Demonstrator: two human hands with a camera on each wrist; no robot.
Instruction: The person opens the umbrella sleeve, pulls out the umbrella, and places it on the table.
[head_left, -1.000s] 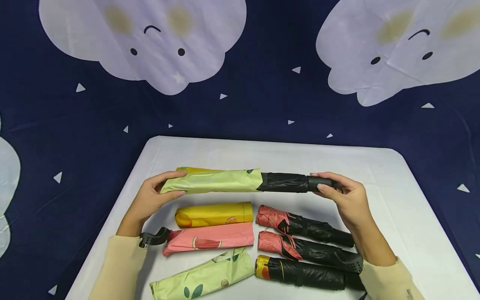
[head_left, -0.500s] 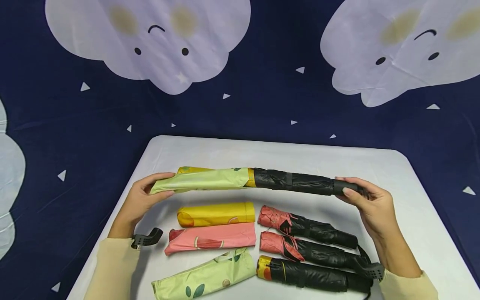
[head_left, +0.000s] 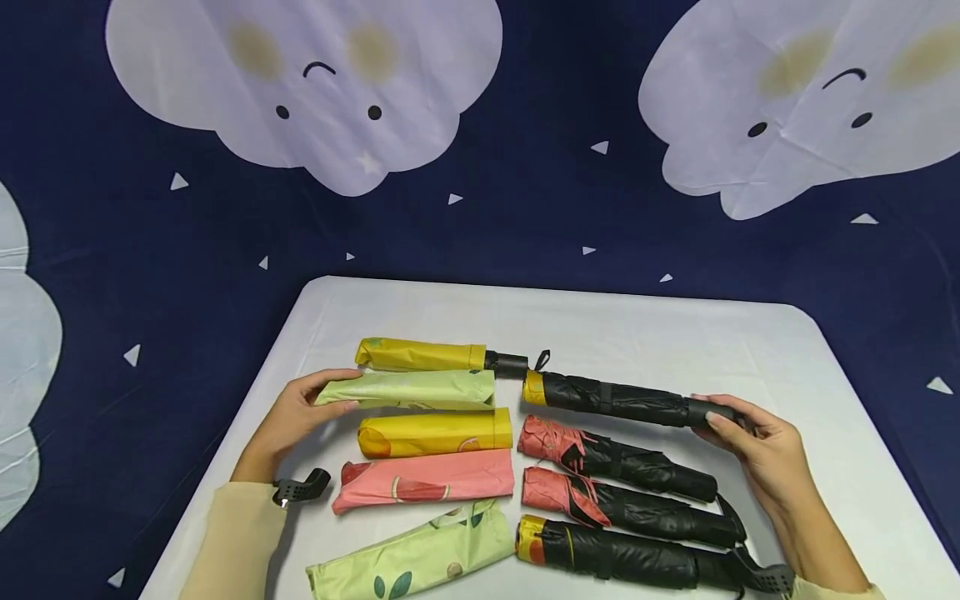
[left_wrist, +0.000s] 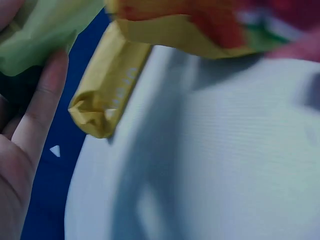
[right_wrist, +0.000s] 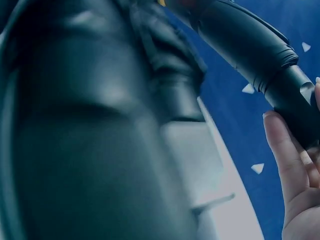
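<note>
By its left end, my left hand point(head_left: 296, 417) pinches a light green umbrella sleeve point(head_left: 420, 390), low over the table or on it. My right hand point(head_left: 776, 454) holds the handle of a folded black umbrella point(head_left: 618, 400) with a yellow tip. A small gap separates this umbrella's tip from the sleeve's right end. In the left wrist view, fingers point(left_wrist: 37, 115) lie along the green sleeve point(left_wrist: 47, 25). The right wrist view has the umbrella's black handle point(right_wrist: 290, 100) between fingertips and thumb.
Behind the green sleeve lies a yellow sleeved umbrella point(head_left: 420, 354) with a black handle. Nearer me are a yellow sleeve point(head_left: 435, 432), a pink sleeve point(head_left: 427, 479) and another green sleeve point(head_left: 412, 554). Folded umbrellas point(head_left: 622, 458) line the right side of the white table point(head_left: 600, 321).
The black umbrella has slid rightward out of the green sleeve, baring its yellow tip. Both hands have then come down toward the table, uncovering the yellow sleeved umbrella behind.
</note>
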